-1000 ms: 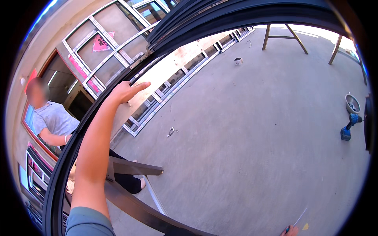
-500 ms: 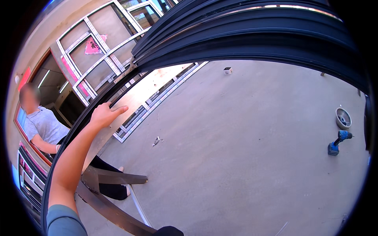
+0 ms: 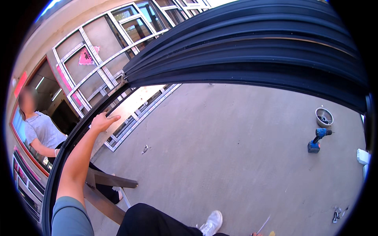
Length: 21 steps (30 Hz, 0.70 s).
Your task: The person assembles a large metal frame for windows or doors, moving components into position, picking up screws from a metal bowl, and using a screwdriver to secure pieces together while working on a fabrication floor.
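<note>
My left arm reaches up from the lower left along a long black frame bar (image 3: 74,138). My left hand (image 3: 103,122) grips that bar, thumb stretched out to the right and the fingers partly hidden. Broad black ridged profiles (image 3: 244,51) cross the top of the view and meet the bar at a corner. Beneath the hand lies a pale wooden board (image 3: 136,103). My right hand is out of view.
A person in a grey shirt (image 3: 45,128) stands at the left, one hand by the bar. A brown metal trestle (image 3: 114,179) stands below. On the concrete floor are a blue cordless drill (image 3: 318,139) and a round bowl (image 3: 324,117). White-wrapped window frames (image 3: 104,65) lean behind.
My view has shifted, bringing my knee and white shoe into sight below. The black profiles sit lower in the picture. My left hand keeps its place on the bar.
</note>
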Each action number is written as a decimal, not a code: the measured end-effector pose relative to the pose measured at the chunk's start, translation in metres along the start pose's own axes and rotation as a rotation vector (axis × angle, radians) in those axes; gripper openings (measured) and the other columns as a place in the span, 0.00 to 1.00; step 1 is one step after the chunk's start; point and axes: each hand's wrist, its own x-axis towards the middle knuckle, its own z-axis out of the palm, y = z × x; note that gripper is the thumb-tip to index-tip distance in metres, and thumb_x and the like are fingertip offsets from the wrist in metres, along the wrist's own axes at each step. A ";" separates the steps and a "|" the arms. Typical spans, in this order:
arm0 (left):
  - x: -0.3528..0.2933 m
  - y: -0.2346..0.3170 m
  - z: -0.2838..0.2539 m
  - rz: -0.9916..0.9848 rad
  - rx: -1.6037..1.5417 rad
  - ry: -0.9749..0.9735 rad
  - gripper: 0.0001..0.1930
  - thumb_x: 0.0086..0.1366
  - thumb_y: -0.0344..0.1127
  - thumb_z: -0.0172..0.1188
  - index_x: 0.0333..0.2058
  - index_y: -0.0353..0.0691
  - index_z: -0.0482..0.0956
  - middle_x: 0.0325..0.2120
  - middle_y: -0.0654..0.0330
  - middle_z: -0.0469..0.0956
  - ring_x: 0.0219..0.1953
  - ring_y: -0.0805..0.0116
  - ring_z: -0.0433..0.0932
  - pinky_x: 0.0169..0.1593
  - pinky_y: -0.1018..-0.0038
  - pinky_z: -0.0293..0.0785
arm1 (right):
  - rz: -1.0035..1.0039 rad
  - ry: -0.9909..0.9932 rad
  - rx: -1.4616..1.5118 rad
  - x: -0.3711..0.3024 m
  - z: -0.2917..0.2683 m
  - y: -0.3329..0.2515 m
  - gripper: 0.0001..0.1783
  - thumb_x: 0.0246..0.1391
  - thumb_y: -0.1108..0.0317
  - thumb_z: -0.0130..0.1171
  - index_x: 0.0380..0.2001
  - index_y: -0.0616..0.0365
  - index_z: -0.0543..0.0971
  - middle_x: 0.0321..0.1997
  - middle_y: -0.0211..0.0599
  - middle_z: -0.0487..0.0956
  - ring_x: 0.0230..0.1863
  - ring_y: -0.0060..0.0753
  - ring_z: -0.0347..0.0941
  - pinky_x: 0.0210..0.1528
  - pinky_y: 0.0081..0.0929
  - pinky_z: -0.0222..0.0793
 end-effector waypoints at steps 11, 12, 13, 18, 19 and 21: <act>0.006 0.006 0.002 0.074 0.028 -0.039 0.57 0.51 0.85 0.54 0.50 0.26 0.79 0.39 0.42 0.84 0.45 0.49 0.85 0.49 0.62 0.79 | 0.122 -0.293 -0.001 0.007 -0.011 0.013 0.18 0.65 0.59 0.55 0.53 0.53 0.81 0.41 0.50 0.81 0.43 0.55 0.77 0.48 0.49 0.73; 0.008 0.010 -0.006 0.046 0.013 -0.072 0.54 0.53 0.83 0.55 0.50 0.27 0.78 0.38 0.42 0.84 0.44 0.49 0.85 0.49 0.61 0.79 | 0.186 -0.350 0.061 0.012 -0.018 0.012 0.20 0.66 0.59 0.54 0.55 0.54 0.79 0.44 0.50 0.81 0.46 0.53 0.77 0.51 0.47 0.73; 0.012 0.008 -0.011 0.065 -0.001 -0.091 0.51 0.53 0.81 0.57 0.48 0.28 0.78 0.37 0.42 0.84 0.44 0.48 0.84 0.48 0.60 0.79 | 0.259 -0.381 0.181 0.016 -0.021 0.013 0.22 0.66 0.58 0.53 0.58 0.56 0.77 0.47 0.50 0.81 0.49 0.51 0.76 0.53 0.45 0.72; 0.027 -0.005 -0.023 0.103 -0.166 -0.202 0.37 0.55 0.68 0.67 0.40 0.34 0.76 0.35 0.44 0.83 0.41 0.44 0.83 0.47 0.57 0.78 | 0.257 -0.287 0.501 0.023 -0.093 -0.034 0.30 0.70 0.57 0.49 0.69 0.62 0.67 0.56 0.47 0.79 0.57 0.41 0.73 0.60 0.40 0.69; 0.030 -0.011 -0.025 0.103 -0.204 -0.224 0.36 0.56 0.66 0.68 0.40 0.34 0.75 0.35 0.43 0.82 0.41 0.43 0.83 0.46 0.56 0.78 | 0.137 -0.130 0.483 0.020 -0.098 -0.052 0.31 0.70 0.58 0.49 0.71 0.62 0.63 0.55 0.47 0.79 0.54 0.40 0.74 0.58 0.41 0.69; 0.023 -0.042 -0.032 0.045 -0.264 -0.279 0.34 0.57 0.64 0.69 0.40 0.33 0.73 0.34 0.42 0.81 0.41 0.42 0.81 0.46 0.54 0.77 | 0.200 -0.576 0.404 0.019 -0.110 -0.050 0.38 0.68 0.62 0.55 0.75 0.60 0.54 0.54 0.50 0.78 0.51 0.41 0.73 0.56 0.45 0.69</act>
